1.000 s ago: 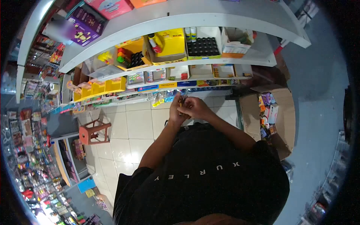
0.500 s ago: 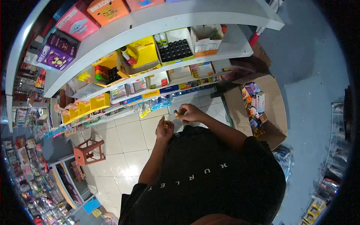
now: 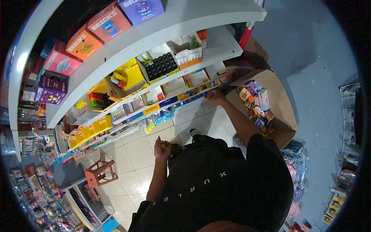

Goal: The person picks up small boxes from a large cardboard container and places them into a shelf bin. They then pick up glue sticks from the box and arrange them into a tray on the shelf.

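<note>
- Fingers, left hand (image 3: 162, 150): curled around a small orange item (image 3: 163, 146). Right hand (image 3: 215, 96), near the lower shelf edge (image 3: 169, 102): finger state cannot be determined.
- Hazard: loosened left grip could drop the item onto floor tiles (image 3: 140, 153).
- Hazard: right forearm (image 3: 241, 120), swung toward 3 o'clock, may snag the carton (image 3: 285, 108).
- Obstruction: upper shelf (image 3: 226, 54), right hand's 12 o'clock, overhangs trays (image 3: 174, 86).
</note>
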A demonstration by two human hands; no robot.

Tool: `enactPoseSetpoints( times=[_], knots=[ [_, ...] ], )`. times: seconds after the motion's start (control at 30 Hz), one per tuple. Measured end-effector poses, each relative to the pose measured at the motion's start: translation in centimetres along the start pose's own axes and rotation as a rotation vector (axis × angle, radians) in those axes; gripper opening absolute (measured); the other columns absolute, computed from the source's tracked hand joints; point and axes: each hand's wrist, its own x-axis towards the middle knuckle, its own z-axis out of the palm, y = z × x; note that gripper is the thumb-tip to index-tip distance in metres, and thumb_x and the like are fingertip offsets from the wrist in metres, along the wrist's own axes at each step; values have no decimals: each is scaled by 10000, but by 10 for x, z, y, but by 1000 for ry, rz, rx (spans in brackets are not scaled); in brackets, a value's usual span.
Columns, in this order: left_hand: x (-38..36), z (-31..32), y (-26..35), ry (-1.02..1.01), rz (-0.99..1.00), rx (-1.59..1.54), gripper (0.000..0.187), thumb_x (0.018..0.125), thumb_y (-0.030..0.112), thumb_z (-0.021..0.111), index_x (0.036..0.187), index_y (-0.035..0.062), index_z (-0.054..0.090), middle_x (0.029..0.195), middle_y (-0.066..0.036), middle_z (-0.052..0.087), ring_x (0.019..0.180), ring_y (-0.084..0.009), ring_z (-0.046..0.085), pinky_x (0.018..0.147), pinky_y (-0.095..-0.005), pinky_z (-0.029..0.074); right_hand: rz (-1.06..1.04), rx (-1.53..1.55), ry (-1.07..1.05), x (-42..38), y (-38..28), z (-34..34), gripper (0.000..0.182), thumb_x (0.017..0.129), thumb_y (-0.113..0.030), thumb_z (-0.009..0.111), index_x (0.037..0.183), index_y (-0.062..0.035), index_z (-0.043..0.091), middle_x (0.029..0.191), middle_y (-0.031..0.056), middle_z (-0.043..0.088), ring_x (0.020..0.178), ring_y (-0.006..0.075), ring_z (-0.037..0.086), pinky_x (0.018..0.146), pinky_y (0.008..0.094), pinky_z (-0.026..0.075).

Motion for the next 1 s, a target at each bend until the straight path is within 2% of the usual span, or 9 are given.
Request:
enactPoseSetpoints(
  times=[0.13, 0.2, 0.23, 0.3, 0.6, 0.77, 0.87, 0.9, 1.0],
  knots=[
    [-5, 2, 2, 123, 33, 0, 365, 932, 261, 620, 611, 133, 505, 529, 1, 518, 589, -157, 573, 622, -309, 483, -63, -108, 154, 14, 5, -37, 193, 717, -147, 716, 893, -74, 686, 800, 88, 674, 762, 211, 651, 703, 342, 521],
    [-11, -5, 3, 112, 35, 31, 365, 938, 273, 608, 612, 138, 513, 522, 6, 535, 574, -159, 584, 615, -313, 482, -111, -367, 272, -5, -55, -76, 209, 719, -147, 697, 914, -72, 692, 822, 113, 679, 828, 267, 668, 745, 373, 531],
    [-5, -24, 6, -62, 37, 78, 375, 944, 273, 594, 601, 147, 514, 521, 10, 544, 561, -159, 581, 612, -318, 479, -78, -300, 301, -7, -65, -84, 226, 715, -140, 696, 930, -70, 692, 849, 125, 679, 858, 288, 665, 769, 383, 531],
    [-12, -20, 5, 50, 45, 84, 376, 948, 271, 589, 600, 150, 515, 523, 13, 544, 549, -159, 577, 615, -316, 481, -18, -168, 354, -4, -72, -92, 261, 706, -126, 694, 960, -66, 693, 904, 150, 679, 916, 331, 657, 815, 404, 530],
    [-38, -5, -2, 153, 104, 49, 353, 956, 246, 581, 623, 150, 516, 545, 18, 543, 546, -147, 571, 627, -306, 485, 41, -375, 311, 37, -108, -126, 278, 737, -101, 737, 1005, -72, 668, 1046, 184, 657, 929, 344, 644, 841, 438, 526],
    [-60, -5, -7, 161, 166, 22, 333, 942, 234, 606, 632, 151, 516, 561, 21, 557, 557, -145, 578, 627, -309, 480, 1, -531, 537, 128, -30, -101, 523, 736, -118, 723, 1219, -2, 561, 1175, 246, 605, 1064, 355, 613, 885, 430, 517],
    [-63, -21, -9, 223, 163, 55, 331, 937, 240, 612, 632, 153, 517, 560, 20, 567, 571, -146, 584, 632, -309, 477, -59, -545, 543, 126, -38, -107, 545, 754, -128, 710, 1245, 22, 528, 1173, 245, 610, 1098, 351, 602, 916, 426, 510],
    [-64, -22, -10, 251, 167, 46, 333, 934, 246, 616, 629, 155, 518, 557, 20, 573, 575, -147, 581, 644, -312, 476, 34, -722, 331, 128, -40, -113, 572, 763, -123, 703, 1277, 24, 498, 1230, 259, 572, 1110, 364, 589, 924, 427, 512],
    [-60, -36, -8, 212, 111, 0, 336, 931, 245, 620, 624, 155, 518, 554, 21, 571, 570, -150, 578, 644, -314, 475, 73, -660, 258, 136, -13, -100, 577, 762, -130, 711, 1272, 35, 499, 1319, 278, 501, 1154, 367, 563, 934, 430, 511]
  ],
)
